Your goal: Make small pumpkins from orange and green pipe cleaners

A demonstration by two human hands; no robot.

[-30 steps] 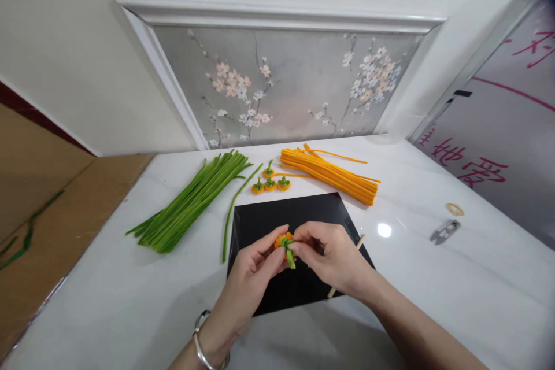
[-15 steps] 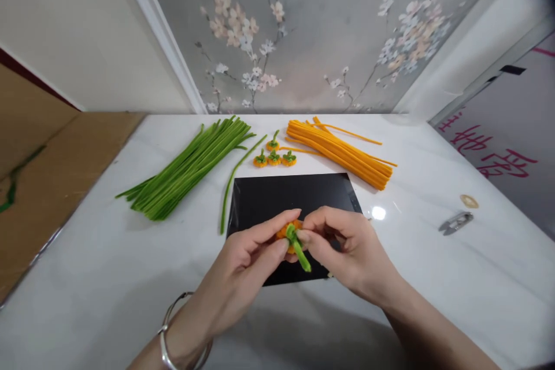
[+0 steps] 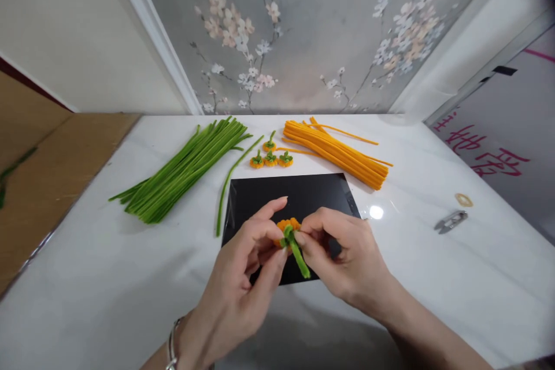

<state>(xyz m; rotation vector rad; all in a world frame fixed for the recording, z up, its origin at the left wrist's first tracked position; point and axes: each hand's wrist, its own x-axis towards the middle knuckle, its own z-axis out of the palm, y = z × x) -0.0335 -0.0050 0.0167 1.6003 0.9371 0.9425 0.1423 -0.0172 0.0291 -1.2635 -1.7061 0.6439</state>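
L hand (image 3: 243, 283) & R hand (image 3: 347, 251), lower ctr: thumb + fingertips clamped on sm. round orange fuzzy piece w/ green stem (image 3: 288, 233), over flat black rectangular board (image 3: 299, 192); 1 L finger lifted. Mid-frame: 4 orange-green fuzzy pieces (image 3: 271, 159) btwn green fuzzy-stem bundle (image 3: 186, 176) & orange fuzzy-stem bundle (image 3: 337, 154).

"How does the counter (image 3: 433, 289) look?"

"Smooth and glossy, like polished stone, with a bright glare spot."

"And the black board (image 3: 299, 193)?"

"Slick and shiny. From there, the green stems (image 3: 186, 173) at ten o'clock and the orange stems (image 3: 340, 156) at one are matt and fuzzy, like chenille. The orange-and-green piece (image 3: 291, 235) held above it has the same soft nap."

"Any metal?"

"The snips (image 3: 451, 221) at three, dull grey metal; the bracelet (image 3: 172, 342) between seven and eight, polished and silvery."

"Between nine and ten?"

"Brown cardboard (image 3: 89, 156), mostly matt, shiny along its edge."
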